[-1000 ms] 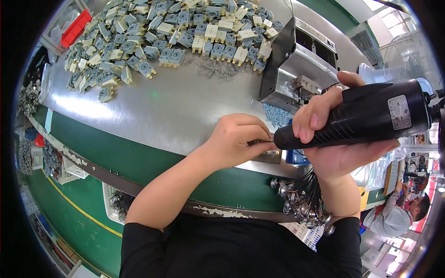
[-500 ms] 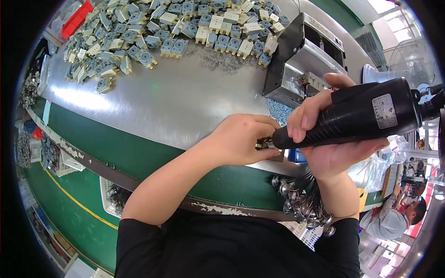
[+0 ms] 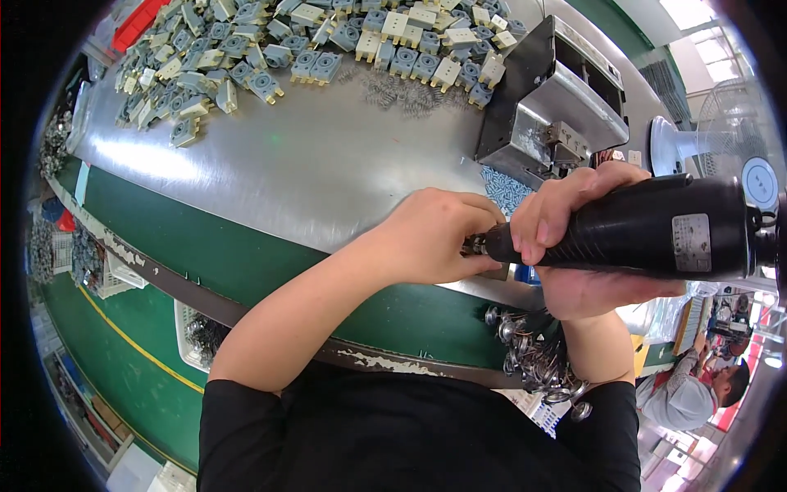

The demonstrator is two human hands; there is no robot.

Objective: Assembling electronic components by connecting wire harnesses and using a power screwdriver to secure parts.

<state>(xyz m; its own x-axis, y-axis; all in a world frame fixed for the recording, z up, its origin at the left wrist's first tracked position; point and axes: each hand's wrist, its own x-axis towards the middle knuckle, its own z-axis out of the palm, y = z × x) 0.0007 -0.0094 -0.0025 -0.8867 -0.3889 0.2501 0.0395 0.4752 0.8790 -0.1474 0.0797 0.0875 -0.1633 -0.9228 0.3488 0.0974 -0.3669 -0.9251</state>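
My right hand (image 3: 574, 217) is wrapped round a black electric screwdriver (image 3: 635, 230) with a pale label on its body. The tool lies almost level across the picture, its narrow end pointing left toward my left hand (image 3: 438, 238). That hand is closed, thumb and fingers pinched round a small part by the screwdriver's tip; the fingers hide most of it, so its kind cannot be told. Just beyond both hands lies a heap of small blue-grey screws (image 3: 507, 190), beside a metal fixture box (image 3: 557, 98).
Many grey and cream socket-like blocks (image 3: 320, 66) cover the far metal tabletop (image 3: 270, 189), with loose springs (image 3: 402, 94) beside them. Below my right hand hangs a bundle of wired metal parts (image 3: 533, 353). A fan (image 3: 738, 123) stands at right; another person (image 3: 684, 398) sits beyond.
The screwdriver's rear end and my right hand have swung toward me, leaving the tool more level. My left hand keeps its pinch. The whole view has shifted slightly.
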